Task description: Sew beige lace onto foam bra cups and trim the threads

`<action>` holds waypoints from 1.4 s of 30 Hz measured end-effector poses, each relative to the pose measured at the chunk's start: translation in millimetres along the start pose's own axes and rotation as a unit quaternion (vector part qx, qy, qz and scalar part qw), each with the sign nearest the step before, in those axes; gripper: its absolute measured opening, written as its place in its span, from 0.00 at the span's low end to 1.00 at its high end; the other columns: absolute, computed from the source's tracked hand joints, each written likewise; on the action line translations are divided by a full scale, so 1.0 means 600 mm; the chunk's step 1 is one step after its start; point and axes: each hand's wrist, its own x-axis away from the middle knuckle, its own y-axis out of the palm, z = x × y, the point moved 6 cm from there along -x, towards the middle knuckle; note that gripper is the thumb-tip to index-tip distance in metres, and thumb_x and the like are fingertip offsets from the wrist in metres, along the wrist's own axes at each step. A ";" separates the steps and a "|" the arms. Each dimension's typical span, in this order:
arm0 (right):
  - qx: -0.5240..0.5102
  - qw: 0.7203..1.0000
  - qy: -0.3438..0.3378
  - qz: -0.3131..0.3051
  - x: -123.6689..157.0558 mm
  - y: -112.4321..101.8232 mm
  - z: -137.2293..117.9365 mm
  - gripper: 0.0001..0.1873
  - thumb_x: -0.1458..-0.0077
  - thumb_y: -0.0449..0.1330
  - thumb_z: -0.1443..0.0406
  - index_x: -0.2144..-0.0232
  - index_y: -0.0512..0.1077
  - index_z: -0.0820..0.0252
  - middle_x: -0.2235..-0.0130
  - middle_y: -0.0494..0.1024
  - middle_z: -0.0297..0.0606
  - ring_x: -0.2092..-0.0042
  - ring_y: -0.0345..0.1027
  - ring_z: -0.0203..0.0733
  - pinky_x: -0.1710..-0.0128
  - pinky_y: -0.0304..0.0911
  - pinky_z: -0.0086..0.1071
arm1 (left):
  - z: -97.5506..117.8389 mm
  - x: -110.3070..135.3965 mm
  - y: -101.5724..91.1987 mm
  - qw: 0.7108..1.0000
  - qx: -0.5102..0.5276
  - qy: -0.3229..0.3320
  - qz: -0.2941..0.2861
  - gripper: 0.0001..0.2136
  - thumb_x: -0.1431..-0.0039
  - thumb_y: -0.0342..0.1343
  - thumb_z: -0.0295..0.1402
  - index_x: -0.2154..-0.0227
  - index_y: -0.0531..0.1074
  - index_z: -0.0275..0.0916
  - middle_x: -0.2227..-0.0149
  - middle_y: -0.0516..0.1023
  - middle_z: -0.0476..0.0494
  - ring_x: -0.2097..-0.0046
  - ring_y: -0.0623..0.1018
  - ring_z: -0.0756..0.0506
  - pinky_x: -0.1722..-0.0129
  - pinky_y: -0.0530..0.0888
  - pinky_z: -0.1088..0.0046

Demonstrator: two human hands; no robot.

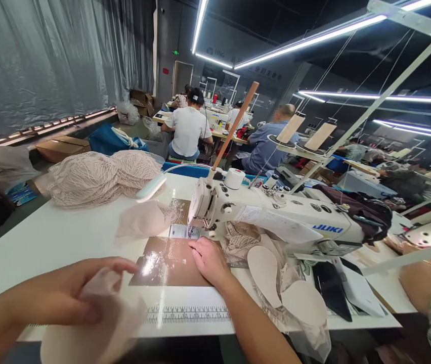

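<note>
My left hand (pixel 59 288) is closed on a beige fabric piece (pixel 97 323) with sheer mesh, hanging over the table's front edge and blurred by motion. My right hand (pixel 210 260) lies on the brown plate (pixel 170 260) just in front of the sewing machine's needle area, fingers stretched forward, with nothing visible in them. The white sewing machine (pixel 268 205) stands at the right hand's far side. Left of its presser foot (pixel 190 231) lies another beige mesh piece (pixel 145 221). Several rounded beige pads (pixel 264 273) with lace and mesh are heaped right of my right forearm.
A tall stack of beige lace pieces (pixel 90 177) sits at the table's back left. A ruler strip (pixel 188 314) runs along the front edge. A black phone-like object (pixel 331 288) lies at the right. A lamp (pixel 151 186) reaches over the table. Co-workers (pixel 187 124) sit farther back.
</note>
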 end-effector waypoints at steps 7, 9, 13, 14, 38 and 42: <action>-0.185 0.980 -0.028 0.070 0.010 -0.032 0.003 0.12 0.39 0.54 0.63 0.65 0.78 0.59 0.68 0.79 0.38 0.65 0.72 0.39 0.63 0.65 0.31 | 0.082 -0.192 0.103 0.990 -0.061 0.076 -0.105 0.29 0.50 0.52 0.25 0.42 0.66 0.42 0.47 0.76 0.42 0.49 0.76 0.41 0.51 0.73 0.69; -0.197 0.977 -0.079 0.001 0.014 -0.022 -0.011 0.11 0.40 0.56 0.63 0.69 0.78 0.59 0.71 0.78 0.36 0.68 0.70 0.38 0.66 0.62 0.30 | 0.072 -0.218 0.124 0.986 -0.068 0.075 -0.130 0.34 0.52 0.55 0.25 0.38 0.61 0.39 0.40 0.70 0.39 0.43 0.72 0.40 0.46 0.70 0.69; -0.148 0.977 -0.121 -0.098 0.019 0.002 -0.029 0.08 0.42 0.58 0.66 0.71 0.77 0.59 0.71 0.79 0.34 0.69 0.68 0.35 0.69 0.57 0.28 | 0.048 -0.223 0.108 0.989 -0.078 0.039 -0.117 0.34 0.51 0.55 0.27 0.37 0.59 0.36 0.51 0.77 0.39 0.52 0.77 0.41 0.55 0.73 0.70; -0.137 0.978 -0.119 -0.101 0.019 0.004 -0.030 0.08 0.42 0.58 0.67 0.71 0.77 0.59 0.71 0.78 0.34 0.69 0.68 0.35 0.69 0.56 0.27 | 0.042 -0.222 0.097 0.991 -0.081 0.023 -0.103 0.33 0.50 0.54 0.27 0.37 0.60 0.35 0.57 0.78 0.41 0.58 0.78 0.42 0.60 0.73 0.70; 0.126 0.991 0.001 -0.050 0.013 0.008 -0.006 0.12 0.37 0.53 0.61 0.58 0.76 0.54 0.64 0.77 0.37 0.62 0.69 0.42 0.65 0.57 0.32 | 0.121 -0.186 0.158 0.918 -0.326 0.223 -0.023 0.13 0.36 0.48 0.29 0.57 0.74 0.27 0.55 0.77 0.29 0.53 0.77 0.37 0.53 0.75 0.59; 0.142 0.988 0.016 -0.057 0.011 0.009 -0.004 0.15 0.37 0.54 0.60 0.52 0.75 0.54 0.62 0.76 0.39 0.59 0.68 0.43 0.63 0.57 0.32 | 0.096 -0.196 0.172 0.904 -0.357 0.232 -0.026 0.17 0.36 0.49 0.32 0.51 0.71 0.25 0.45 0.71 0.24 0.45 0.73 0.34 0.47 0.73 0.55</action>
